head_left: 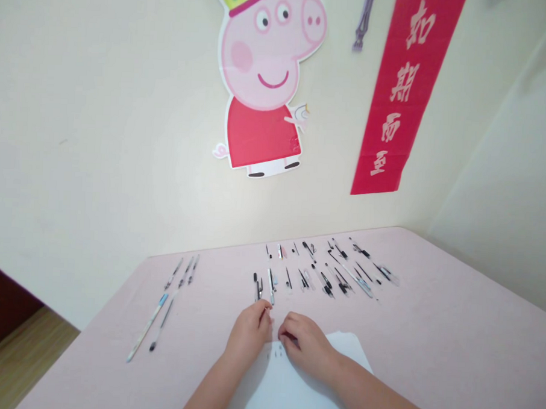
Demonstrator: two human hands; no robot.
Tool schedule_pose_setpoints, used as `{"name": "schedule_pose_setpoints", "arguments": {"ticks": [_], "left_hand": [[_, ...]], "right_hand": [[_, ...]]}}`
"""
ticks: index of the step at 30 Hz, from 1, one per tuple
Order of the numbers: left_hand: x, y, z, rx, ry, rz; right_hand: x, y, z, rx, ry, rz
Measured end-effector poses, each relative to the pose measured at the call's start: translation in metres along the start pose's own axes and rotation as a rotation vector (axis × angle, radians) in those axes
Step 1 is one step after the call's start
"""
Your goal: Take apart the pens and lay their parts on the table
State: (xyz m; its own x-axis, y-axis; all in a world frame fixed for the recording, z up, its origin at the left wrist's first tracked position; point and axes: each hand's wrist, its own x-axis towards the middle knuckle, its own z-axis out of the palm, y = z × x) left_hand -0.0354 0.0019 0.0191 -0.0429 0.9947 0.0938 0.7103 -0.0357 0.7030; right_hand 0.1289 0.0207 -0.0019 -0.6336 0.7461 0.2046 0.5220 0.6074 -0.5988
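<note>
My left hand (250, 329) is closed, its thumb and fingertips pressed together just beyond the top edge of a white sheet of paper (298, 395). Whatever lies between those fingertips is too small to make out. Over the paper's upper edge, my right hand (306, 346) is curled, with a small dark bit at its fingertips that I cannot name. Several tiny dark marks or pieces (275, 353) show on the paper between the hands. Just past my left fingers lie a black pen part (257, 286) and a slim pale pen part (270, 286).
Rows of dismantled pen parts (326, 279) spread across the back of the pink table (443, 338). On the left lie several clear pens (174, 274), a patterned pen with a blue end (147, 327) and a black-ended pen (161, 325). A wall (122, 131) stands behind.
</note>
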Motion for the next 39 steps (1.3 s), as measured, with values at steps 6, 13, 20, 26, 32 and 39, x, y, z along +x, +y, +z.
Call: {"name": "schedule_pose_setpoints", "arguments": {"ticks": [6,13,20,26,32,39], "left_hand": [[0.022,-0.028,-0.034,-0.074,0.161,-0.097],[0.055,-0.081,-0.079,0.51,0.342,-0.116],[0.077,-0.117,-0.107,0.792,0.197,-0.269],[0.079,-0.124,-0.112,0.764,0.2,-0.349],[0.08,-0.126,-0.114,0.724,0.223,-0.383],[0.074,-0.121,-0.111,0.54,0.266,-0.41]], "right_hand": [[0.0,0.0,-0.001,0.028,0.009,-0.011],[0.0,-0.002,-0.004,0.04,-0.004,-0.001],[0.0,-0.001,-0.002,0.043,0.008,-0.007],[0.0,0.002,-0.001,0.06,0.024,-0.008],[-0.001,0.001,-0.001,0.066,0.028,-0.013],[0.001,0.003,0.001,0.07,0.025,-0.024]]}}
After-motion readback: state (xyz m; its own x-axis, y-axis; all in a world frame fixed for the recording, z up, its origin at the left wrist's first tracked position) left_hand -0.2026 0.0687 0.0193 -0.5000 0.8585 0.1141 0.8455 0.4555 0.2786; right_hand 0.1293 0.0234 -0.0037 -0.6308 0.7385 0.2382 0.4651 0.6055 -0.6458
